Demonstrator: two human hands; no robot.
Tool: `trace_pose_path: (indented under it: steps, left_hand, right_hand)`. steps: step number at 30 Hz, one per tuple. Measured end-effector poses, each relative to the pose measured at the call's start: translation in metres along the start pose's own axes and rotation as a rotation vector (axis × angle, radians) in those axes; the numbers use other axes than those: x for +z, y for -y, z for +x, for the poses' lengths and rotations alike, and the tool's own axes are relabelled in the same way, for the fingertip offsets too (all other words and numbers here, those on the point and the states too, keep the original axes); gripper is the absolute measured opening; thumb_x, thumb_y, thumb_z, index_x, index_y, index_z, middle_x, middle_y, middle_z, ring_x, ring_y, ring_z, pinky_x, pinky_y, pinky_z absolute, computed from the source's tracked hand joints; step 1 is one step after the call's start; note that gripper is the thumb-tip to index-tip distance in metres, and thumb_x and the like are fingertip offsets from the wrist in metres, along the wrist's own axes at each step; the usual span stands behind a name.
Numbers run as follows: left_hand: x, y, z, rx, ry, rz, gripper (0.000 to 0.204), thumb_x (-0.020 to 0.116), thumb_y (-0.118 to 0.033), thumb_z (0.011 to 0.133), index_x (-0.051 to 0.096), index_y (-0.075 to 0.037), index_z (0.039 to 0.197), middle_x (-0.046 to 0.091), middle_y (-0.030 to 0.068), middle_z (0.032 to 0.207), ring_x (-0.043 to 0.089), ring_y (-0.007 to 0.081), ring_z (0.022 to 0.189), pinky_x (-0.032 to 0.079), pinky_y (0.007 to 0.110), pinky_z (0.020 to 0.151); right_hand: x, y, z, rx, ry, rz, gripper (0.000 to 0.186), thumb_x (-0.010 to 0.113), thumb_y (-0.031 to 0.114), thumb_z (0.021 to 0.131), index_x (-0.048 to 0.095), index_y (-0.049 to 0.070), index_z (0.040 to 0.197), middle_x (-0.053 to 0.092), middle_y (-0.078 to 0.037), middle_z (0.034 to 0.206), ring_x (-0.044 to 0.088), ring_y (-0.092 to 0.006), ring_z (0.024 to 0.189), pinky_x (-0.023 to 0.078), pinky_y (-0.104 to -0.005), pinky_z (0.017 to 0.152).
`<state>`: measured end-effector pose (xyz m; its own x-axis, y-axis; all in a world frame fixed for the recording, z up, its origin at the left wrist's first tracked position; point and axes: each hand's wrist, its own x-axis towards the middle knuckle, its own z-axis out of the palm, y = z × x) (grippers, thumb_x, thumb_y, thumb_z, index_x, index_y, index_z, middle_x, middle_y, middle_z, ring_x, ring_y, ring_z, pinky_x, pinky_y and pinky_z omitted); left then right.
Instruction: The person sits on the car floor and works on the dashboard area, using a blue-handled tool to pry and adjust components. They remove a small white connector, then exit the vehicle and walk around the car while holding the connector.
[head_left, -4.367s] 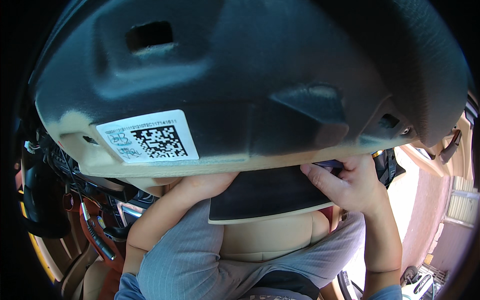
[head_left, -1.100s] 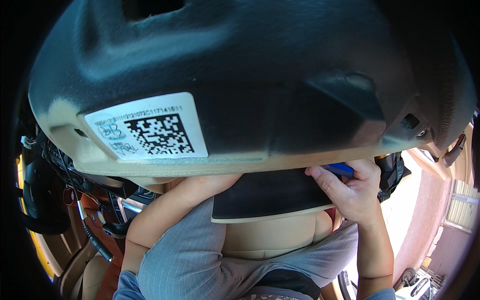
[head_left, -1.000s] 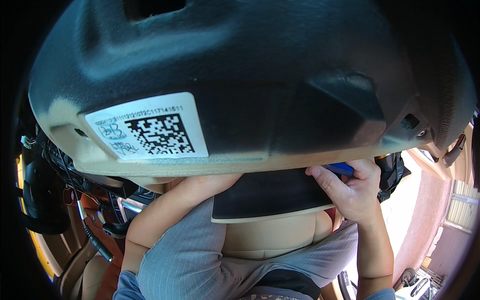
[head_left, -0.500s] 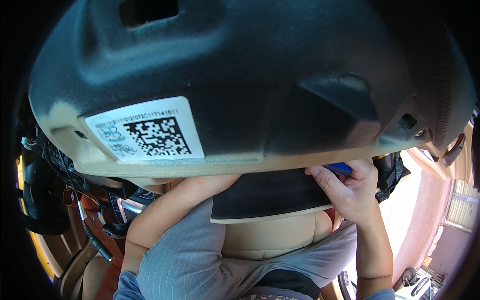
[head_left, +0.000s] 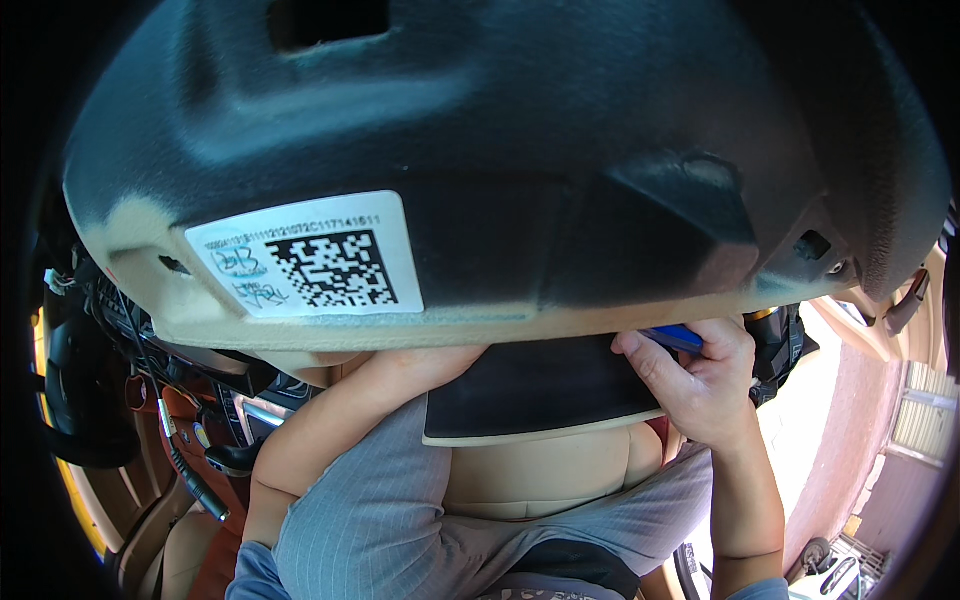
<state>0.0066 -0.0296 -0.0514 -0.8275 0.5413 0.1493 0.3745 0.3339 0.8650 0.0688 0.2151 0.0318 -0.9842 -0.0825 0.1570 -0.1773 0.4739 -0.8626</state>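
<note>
Work looks unfinished: the right hand (head_left: 700, 380) grips a blue object (head_left: 677, 337) by the dark panel's (head_left: 480, 225) lower edge, over the lap (head_left: 350, 490); the left hand's (head_left: 440, 367) hold and what is done cannot be told.

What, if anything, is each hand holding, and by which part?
The right hand holds a blue object between thumb and fingers; which part, I cannot tell. Left hand: cannot tell, its fingers are hidden by the panel.
</note>
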Motion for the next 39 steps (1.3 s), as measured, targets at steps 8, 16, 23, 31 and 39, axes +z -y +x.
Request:
trace_pose_path:
  steps: [8,16,23,31,39]
  left_hand:
    - [-0.004,-0.006,0.003,-0.090,0.022,0.024,0.012,0.059,-0.012,0.095,0.064,-0.002,0.101,0.064,0.0096,0.099,0.061,0.0153,0.088,0.053,0.030,0.073]
    - [0.000,-0.011,0.009,-0.081,-0.036,-0.157,0.011,0.064,-0.009,0.092,0.065,-0.002,0.101,0.065,0.0084,0.097,0.060,0.0151,0.086,0.051,0.030,0.073]
    - [-0.001,-0.019,0.011,-0.154,-0.034,-0.266,0.018,0.068,-0.012,0.091,0.067,-0.004,0.107,0.067,0.0088,0.102,0.062,0.0163,0.091,0.051,0.029,0.076]
    - [-0.003,-0.038,0.020,-0.258,-0.059,-0.346,0.021,0.072,-0.011,0.088,0.068,-0.004,0.107,0.069,0.0086,0.101,0.064,0.0169,0.091,0.052,0.031,0.077]
    - [-0.005,-0.048,0.027,-0.309,-0.016,-0.348,0.025,0.075,-0.013,0.087,0.069,-0.003,0.109,0.067,0.0064,0.106,0.061,0.0143,0.095,0.051,0.027,0.084]
  right_hand:
    - [-0.001,0.003,-0.003,0.213,-0.128,0.230,0.015,0.073,-0.001,0.079,0.068,-0.004,0.093,0.069,-0.010,0.082,0.065,-0.0148,0.068,0.052,-0.0247,0.064]
    - [-0.005,-0.003,0.003,0.224,-0.295,0.635,0.008,0.065,0.005,0.090,0.066,-0.003,0.091,0.065,-0.009,0.074,0.061,-0.0141,0.058,0.048,-0.0228,0.054]
    - [0.001,0.006,0.017,0.444,-0.393,0.706,0.023,0.049,0.004,0.096,0.057,0.000,0.075,0.058,-0.009,0.061,0.054,-0.0123,0.048,0.040,-0.0203,0.046]
    - [-0.002,0.028,0.037,0.739,0.123,0.343,0.009,0.060,0.004,0.092,0.063,-0.004,0.088,0.057,-0.005,0.064,0.048,-0.0089,0.045,0.036,-0.0225,0.043]
    - [0.009,0.040,0.048,0.648,0.273,0.126,0.015,0.064,0.009,0.091,0.065,-0.004,0.098,0.059,-0.004,0.068,0.048,-0.0086,0.047,0.038,-0.0240,0.043]
